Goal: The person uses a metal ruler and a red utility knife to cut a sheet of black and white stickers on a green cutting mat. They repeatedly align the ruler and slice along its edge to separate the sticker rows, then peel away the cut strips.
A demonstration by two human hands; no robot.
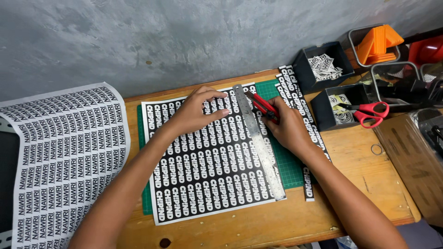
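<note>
A black sticker sheet [203,170] printed with rows of white lettering lies on a green cutting mat [288,166]. A long steel ruler [260,147] rests along the sheet's right edge. My left hand [198,110] lies flat on the sheet, its fingertips pressing by the ruler's top end. My right hand [288,124] grips a red utility knife [264,106], with the blade end against the ruler's right side near the top. Cut strips of the same sheet [308,184] lie to the right of the mat.
A large white sheet of black-lettered stickers [60,157] hangs off the left. Black bins [318,57] with cut stickers, red-handled scissors [371,113], wire baskets with orange parts [378,44] and a cardboard piece [415,161] crowd the right. A grey wall stands behind the wooden table [360,180].
</note>
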